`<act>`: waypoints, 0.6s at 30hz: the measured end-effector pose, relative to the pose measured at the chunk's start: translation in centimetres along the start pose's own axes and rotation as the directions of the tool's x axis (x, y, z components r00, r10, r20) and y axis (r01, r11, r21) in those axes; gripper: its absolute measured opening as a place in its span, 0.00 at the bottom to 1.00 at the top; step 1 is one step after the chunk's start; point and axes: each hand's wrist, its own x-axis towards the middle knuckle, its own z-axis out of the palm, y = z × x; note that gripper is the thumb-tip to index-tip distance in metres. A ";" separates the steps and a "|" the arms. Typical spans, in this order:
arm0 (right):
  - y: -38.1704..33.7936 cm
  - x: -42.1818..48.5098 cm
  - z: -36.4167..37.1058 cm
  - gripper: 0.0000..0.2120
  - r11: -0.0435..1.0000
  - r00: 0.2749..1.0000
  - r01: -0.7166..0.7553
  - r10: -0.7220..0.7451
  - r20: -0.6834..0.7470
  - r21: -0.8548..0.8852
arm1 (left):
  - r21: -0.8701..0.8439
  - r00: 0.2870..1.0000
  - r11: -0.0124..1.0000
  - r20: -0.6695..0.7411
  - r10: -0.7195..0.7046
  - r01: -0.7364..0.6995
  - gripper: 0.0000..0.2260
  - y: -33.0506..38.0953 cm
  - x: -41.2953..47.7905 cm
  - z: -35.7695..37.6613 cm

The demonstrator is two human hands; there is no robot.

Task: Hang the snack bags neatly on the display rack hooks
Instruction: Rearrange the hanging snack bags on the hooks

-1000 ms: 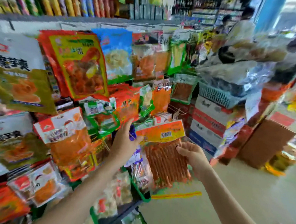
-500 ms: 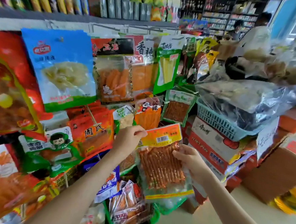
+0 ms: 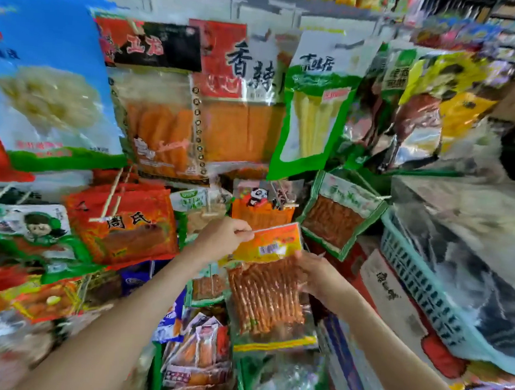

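Snack bag (image 3: pixel 266 290), centre frame, ready to hang
My left hand (image 3: pixel 219 238) pinches its header (image 3: pixel 273 240), right hand (image 3: pixel 317 275) grips the side; I should hold it level while threading.

Bright, even light — heavy motion blur, wide-angle warping toward the edges.

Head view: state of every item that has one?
stick-snack bag, held up by both hands; hooked or not, cannot tell
left hand, pinches the bag's header corner
right hand, grips the bag's right edge
panda bag, hanging
green-edged bag, hanging, tilted
blue basket, loaded with plastic-wrapped goods
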 end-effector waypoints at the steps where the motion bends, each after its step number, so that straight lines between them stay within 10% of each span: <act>1: -1.1 0.9 -0.6 0.10 0.999 0.999 0.034 -0.034 -0.003 0.010 | 0.021 0.999 1.000 -0.036 0.000 0.000 0.10 0.3 0.1 0.2; 11: -9.0 8.7 -0.5 0.30 0.792 0.922 0.371 -0.378 0.088 -0.486 | 0.539 0.877 0.836 -0.350 0.329 -0.098 0.04 -0.7 -2.0 0.3; 18: -10.0 10.9 1.3 0.13 0.600 0.894 0.406 -0.418 0.163 -0.690 | 0.526 0.878 0.841 -0.334 0.343 -0.128 0.04 -1.3 -3.5 -0.3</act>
